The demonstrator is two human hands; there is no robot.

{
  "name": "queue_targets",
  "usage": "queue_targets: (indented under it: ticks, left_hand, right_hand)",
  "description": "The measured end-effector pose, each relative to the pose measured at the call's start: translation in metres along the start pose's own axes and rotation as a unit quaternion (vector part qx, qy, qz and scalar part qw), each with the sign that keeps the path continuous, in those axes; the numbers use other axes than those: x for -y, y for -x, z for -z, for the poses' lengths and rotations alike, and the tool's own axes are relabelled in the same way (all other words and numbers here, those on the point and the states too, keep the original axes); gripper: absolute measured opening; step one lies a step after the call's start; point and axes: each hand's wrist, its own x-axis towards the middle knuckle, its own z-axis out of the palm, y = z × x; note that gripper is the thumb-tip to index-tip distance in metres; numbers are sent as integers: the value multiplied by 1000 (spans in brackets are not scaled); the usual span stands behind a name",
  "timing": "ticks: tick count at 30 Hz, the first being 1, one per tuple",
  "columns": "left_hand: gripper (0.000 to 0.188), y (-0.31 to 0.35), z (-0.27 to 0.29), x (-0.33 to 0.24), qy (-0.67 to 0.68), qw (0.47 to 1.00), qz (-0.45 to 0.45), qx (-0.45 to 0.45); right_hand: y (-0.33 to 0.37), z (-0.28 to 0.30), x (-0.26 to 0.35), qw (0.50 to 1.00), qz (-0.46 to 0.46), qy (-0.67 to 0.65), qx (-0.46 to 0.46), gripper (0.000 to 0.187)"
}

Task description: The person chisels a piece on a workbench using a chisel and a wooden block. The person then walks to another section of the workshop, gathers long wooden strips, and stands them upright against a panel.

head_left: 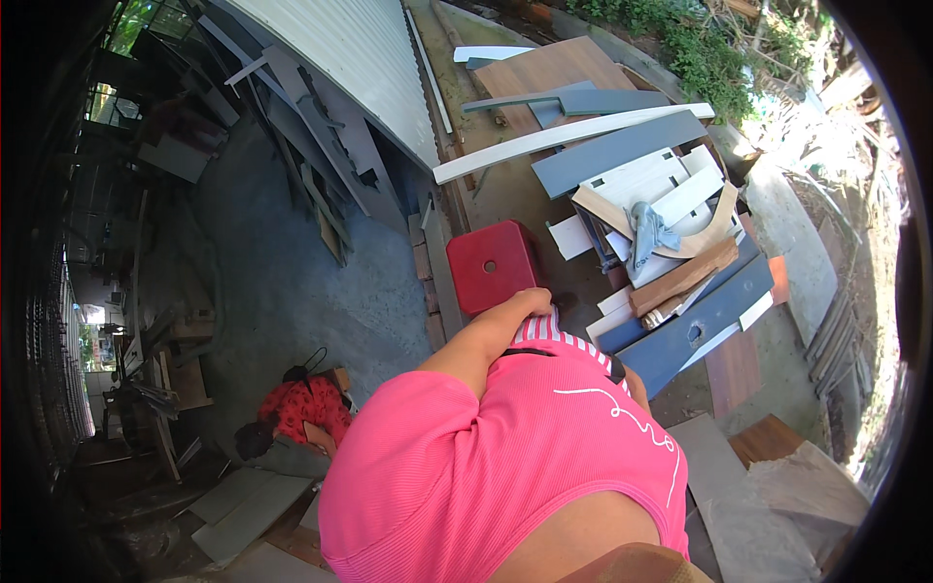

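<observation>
My left arm reaches forward across the pink shirt (505, 437). At its end my left hand (533, 301) rests against the pink-and-white striped cloth (556, 328) over my lap, beside the near right corner of a red plastic stool (491, 264). Its fingers are mostly out of sight, so I cannot make out whether they grip the cloth. Of my right arm only a bit of skin (637, 387) shows past the shirt; the hand itself is hidden. The stool has a round hole in its top.
Boards (622, 151) in grey-blue, white and brown lie piled to the right, with a grey-blue cloth (649, 233) on top. Long panels (321, 136) lean by a white corrugated sheet (379, 58). Another person in red (306, 413) bends down at the left, on the concrete floor (292, 282).
</observation>
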Motion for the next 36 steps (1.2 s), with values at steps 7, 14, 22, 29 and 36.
queue_targets:
  ticks: [7,14,22,29,36]
  left_hand:
    - [41,0,4,-1,-9,1000,-2,-21]
    - [39,-10,-11,10,-47,999,2,-27]
    - [39,-8,-7,12,-64,998,0,-10]
    - [38,-12,0,9,-63,998,-9,-4]
    - [39,-22,2,5,-73,997,-4,9]
  right_hand:
    - [1,-6,-8,999,-25,11,24,40]
    - [-18,-26,-25,996,-44,0,77,40]
    - [-19,-48,-48,991,-82,-14,101,39]
    - [4,-32,-66,988,-135,-5,68,39]
    - [3,-25,-84,984,-168,-3,66,39]
